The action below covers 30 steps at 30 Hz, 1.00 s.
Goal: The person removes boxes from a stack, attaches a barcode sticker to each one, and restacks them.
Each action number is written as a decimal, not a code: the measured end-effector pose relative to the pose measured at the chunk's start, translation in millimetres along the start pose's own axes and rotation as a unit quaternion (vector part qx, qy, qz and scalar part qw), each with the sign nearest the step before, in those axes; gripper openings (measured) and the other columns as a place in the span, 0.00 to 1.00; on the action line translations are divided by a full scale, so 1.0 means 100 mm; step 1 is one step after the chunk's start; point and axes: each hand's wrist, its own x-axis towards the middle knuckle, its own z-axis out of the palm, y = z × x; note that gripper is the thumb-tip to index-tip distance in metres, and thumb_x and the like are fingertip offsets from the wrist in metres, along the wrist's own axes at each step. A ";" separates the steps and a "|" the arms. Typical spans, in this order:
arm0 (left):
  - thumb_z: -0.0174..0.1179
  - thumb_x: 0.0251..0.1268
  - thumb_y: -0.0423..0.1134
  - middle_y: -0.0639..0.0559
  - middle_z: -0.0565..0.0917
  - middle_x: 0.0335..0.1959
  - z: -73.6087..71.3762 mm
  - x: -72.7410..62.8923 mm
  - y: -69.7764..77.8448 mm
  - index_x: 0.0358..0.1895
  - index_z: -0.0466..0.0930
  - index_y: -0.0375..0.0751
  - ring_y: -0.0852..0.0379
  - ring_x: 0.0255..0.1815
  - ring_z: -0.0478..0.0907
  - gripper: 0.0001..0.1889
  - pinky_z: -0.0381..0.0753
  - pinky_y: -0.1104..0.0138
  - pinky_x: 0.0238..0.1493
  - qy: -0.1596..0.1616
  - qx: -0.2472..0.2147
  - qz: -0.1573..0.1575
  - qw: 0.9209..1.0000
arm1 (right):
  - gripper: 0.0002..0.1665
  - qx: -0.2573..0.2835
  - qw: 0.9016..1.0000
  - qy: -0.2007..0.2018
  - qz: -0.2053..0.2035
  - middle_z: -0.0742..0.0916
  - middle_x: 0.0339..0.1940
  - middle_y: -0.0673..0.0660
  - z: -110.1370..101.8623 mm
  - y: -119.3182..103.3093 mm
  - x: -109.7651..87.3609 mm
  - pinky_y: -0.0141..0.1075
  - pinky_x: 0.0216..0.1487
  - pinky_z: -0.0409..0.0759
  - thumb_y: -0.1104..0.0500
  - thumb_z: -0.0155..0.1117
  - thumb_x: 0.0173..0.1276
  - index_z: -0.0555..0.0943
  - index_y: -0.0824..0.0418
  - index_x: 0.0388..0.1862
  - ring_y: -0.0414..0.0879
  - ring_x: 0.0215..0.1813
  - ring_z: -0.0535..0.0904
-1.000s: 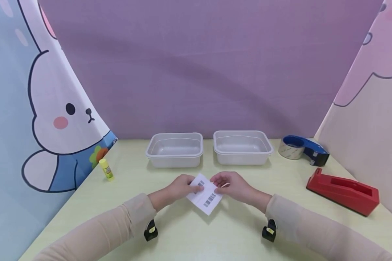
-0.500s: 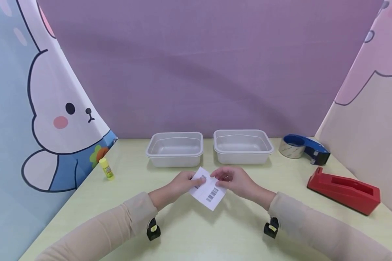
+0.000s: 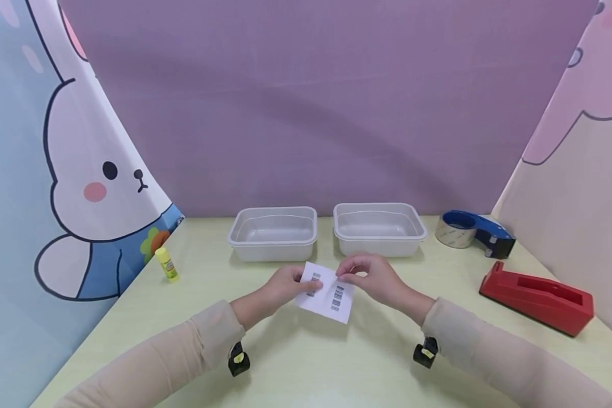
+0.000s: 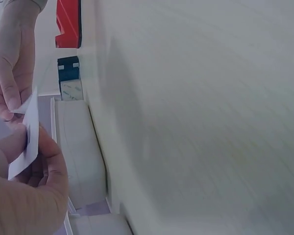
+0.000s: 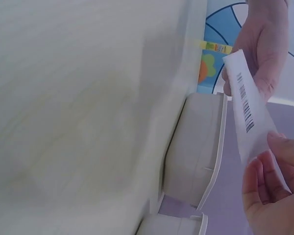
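Barcode sheet: white slip with two printed barcodes, held just above the table, near the middle, in front of the two trays. Rotated since a second ago: then lying diagonal, lower corner pointing toward the near edge; now closer to square, barcodes reading upright. Also lifted slightly farther, toward the trays.

Left hand: pinches the left edge, thumb on top. Right hand: pinches the upper right corner between thumb and fingertips; raised and shifted farther compared with half a second ago. Both grips closed on paper, confirmed in wrist views.

Judgement: sheet being turned and squared between both hands, likely orienting it for peeling or reading a label; nothing detached yet.

Outward: left tray and right tray just beyond the hands. Glue stick far left. Blue tape dispenser and red tape holder to the right, untouched.
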 end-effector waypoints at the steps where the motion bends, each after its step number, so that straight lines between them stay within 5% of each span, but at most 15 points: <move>1: 0.67 0.60 0.40 0.48 0.87 0.33 0.00 0.00 0.00 0.43 0.84 0.34 0.61 0.31 0.80 0.13 0.81 0.71 0.34 0.000 -0.001 -0.002 1.000 | 0.04 -0.004 1.000 0.003 0.000 0.88 0.40 0.55 0.00 0.00 0.00 0.41 0.52 0.82 0.66 0.71 0.59 0.87 0.59 0.33 0.45 0.44 0.82; 6: 0.69 0.57 0.38 0.49 0.87 0.33 -0.02 0.00 -0.02 0.42 0.84 0.34 0.61 0.32 0.80 0.13 0.80 0.71 0.35 0.005 0.004 0.003 1.000 | 0.04 -0.005 1.000 0.004 0.009 0.88 0.39 0.54 -0.03 0.00 -0.01 0.46 0.53 0.80 0.65 0.70 0.60 0.87 0.58 0.34 0.47 0.46 0.82; 19: 0.71 0.54 0.38 0.49 0.88 0.31 0.00 -0.05 -0.08 0.40 0.86 0.35 0.62 0.30 0.79 0.12 0.80 0.72 0.33 0.009 0.024 0.003 1.000 | 0.07 0.032 0.999 -0.008 0.040 0.88 0.36 0.58 -0.10 0.01 -0.01 0.28 0.39 0.82 0.65 0.68 0.62 0.85 0.65 0.40 0.44 0.37 0.81; 30: 0.72 0.52 0.38 0.51 0.87 0.30 0.02 -0.10 -0.19 0.37 0.86 0.36 0.62 0.28 0.79 0.11 0.79 0.72 0.30 0.001 0.073 -0.004 0.997 | 0.09 0.062 0.995 0.003 0.078 0.88 0.38 0.60 -0.16 0.02 0.02 0.35 0.40 0.85 0.66 0.67 0.63 0.84 0.69 0.42 0.43 0.36 0.81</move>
